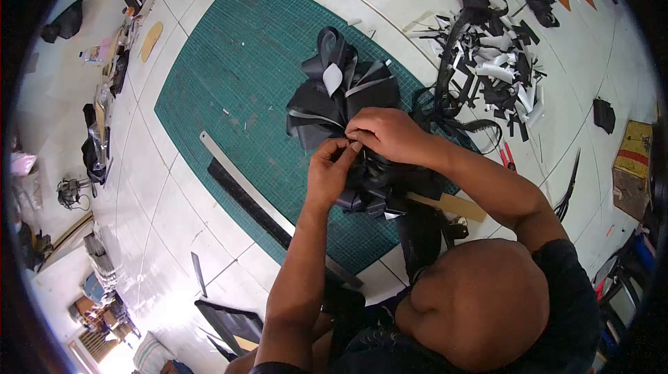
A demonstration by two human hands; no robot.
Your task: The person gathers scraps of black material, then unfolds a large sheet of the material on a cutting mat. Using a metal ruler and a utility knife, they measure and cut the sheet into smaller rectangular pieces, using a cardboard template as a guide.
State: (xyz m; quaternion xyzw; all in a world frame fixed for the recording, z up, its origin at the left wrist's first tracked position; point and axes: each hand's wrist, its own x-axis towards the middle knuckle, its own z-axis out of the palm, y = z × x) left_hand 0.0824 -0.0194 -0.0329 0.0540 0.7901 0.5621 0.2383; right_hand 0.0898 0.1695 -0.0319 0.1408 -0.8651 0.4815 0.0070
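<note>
A bulky bundle of black, folded, petal-like pieces (376, 92) with grey edges lies on the green cutting mat (229, 47). My left hand (330, 169) is closed in a pinch at the middle of the bundle, thumb and fingertips pressed together. From the right, my right hand (383, 132) reaches over it, its fingers curled down and pinching beside the left thumb. The fingertips of both hands nearly touch. The exact bit they pinch is hidden under them. A pale leaf-shaped piece (332, 78) sits on the bundle's upper part.
Left on the mat are a metal ruler (250, 189) and a black strip (240, 189). Black and white scraps (497, 68) are heaped at the upper right, with black strips (445, 96) trailing to the mat. Red-handled pliers (510, 157) and black scissors (569, 186) lie to the right.
</note>
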